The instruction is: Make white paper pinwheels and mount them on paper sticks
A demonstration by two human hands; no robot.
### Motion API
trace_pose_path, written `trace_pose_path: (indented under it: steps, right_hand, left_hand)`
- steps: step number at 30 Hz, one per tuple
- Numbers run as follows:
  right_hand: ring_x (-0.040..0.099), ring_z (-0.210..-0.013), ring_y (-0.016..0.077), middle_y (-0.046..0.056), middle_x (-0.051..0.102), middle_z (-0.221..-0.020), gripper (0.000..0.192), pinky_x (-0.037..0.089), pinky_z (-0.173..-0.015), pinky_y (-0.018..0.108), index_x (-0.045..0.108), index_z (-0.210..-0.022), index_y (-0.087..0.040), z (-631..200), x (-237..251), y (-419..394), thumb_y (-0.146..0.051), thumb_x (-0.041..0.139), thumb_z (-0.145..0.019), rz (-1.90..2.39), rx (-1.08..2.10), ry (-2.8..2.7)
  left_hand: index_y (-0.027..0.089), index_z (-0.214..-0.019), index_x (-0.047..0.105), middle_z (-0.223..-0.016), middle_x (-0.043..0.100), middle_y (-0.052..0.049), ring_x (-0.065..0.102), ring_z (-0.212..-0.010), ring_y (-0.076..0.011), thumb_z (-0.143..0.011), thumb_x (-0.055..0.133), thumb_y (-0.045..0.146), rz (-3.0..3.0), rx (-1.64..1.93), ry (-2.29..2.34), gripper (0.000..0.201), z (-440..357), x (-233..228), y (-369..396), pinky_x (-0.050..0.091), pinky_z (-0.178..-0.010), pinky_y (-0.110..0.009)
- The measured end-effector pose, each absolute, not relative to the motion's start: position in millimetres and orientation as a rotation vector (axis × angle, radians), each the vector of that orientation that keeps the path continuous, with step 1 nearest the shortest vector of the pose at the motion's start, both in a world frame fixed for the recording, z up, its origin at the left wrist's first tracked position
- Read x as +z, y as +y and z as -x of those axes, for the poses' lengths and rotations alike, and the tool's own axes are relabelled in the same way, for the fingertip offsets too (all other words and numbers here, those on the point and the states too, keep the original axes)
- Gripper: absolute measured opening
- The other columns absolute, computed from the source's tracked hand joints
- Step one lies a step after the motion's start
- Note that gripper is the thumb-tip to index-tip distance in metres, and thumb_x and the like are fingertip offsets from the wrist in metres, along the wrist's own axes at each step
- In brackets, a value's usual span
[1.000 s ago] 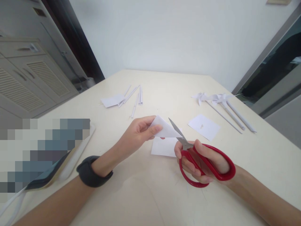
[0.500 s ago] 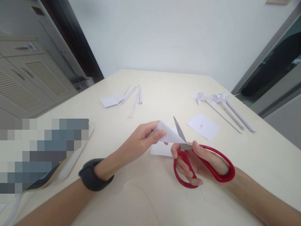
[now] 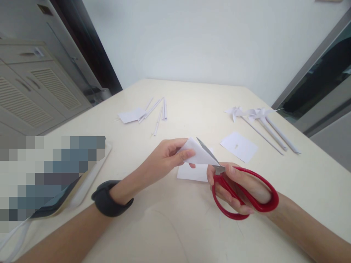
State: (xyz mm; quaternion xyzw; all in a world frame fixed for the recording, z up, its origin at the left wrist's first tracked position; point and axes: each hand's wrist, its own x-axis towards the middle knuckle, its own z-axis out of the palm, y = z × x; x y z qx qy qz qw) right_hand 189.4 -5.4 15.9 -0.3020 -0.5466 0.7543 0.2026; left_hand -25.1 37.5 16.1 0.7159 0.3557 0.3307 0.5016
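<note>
Scissors (image 3: pixel 241 190) blades closed further, white folded paper (image 3: pixel 197 154) (triangular), left hand (image 3: pixel 164 159) pinching.

two bare forearms come in from the bottom edge, no sleeves showing on either one. the left hand (image 3: pixel 164 157) carries the only thing worn: a black band (image 3: pixel 111 199) wrapped snug round the wrist, matte and smooth, wide and rounded, and whether it has a face or screen can't be told from this side. the right hand (image 3: pixel 241 186) and its wrist are plain, nothing on them. no rings show on the fingers of either hand, and the nails are short and unpainted. slim wrists, long fingers.
</note>
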Motion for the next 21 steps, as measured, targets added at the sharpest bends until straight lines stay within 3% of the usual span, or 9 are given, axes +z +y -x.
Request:
trace_pose_path:
  steps: [4,13,21]
  right_hand:
    - [0.029,-0.026,0.0026,-0.007,0.043,-0.046,0.052,0.019,-0.025,0.017,0.051,-0.073,-0.016,-189,19,-6,-0.066,0.039,-0.081,0.866,2.096,-1.46]
    - [0.032,-0.025,0.0024,-0.006,0.043,-0.043,0.053,0.023,-0.027,0.016,0.052,-0.066,-0.014,-197,11,-5,-0.061,0.037,-0.085,0.833,2.163,-1.426]
    - [0.032,-0.029,0.0022,-0.005,0.047,-0.054,0.055,0.018,-0.025,0.014,0.056,-0.092,-0.014,-198,-4,-7,-0.061,0.028,-0.088,0.892,2.287,-1.156]
  left_hand:
    - [0.015,-0.081,0.065,-0.068,0.063,-0.002,0.055,-0.062,-0.0113,-0.086,0.054,0.033,-1.731,0.796,0.836,0.022,27,16,39,0.038,-0.052,-0.019]
    - [0.015,-0.081,0.066,-0.069,0.064,-0.002,0.056,-0.063,-0.0097,-0.085,0.056,0.028,-1.674,0.713,0.746,0.017,31,19,43,0.038,-0.052,-0.016]
    - [0.015,-0.081,0.066,-0.07,0.065,-0.003,0.058,-0.065,-0.0117,-0.085,0.056,0.031,-1.7,0.716,0.788,0.019,32,17,43,0.04,-0.052,-0.018]
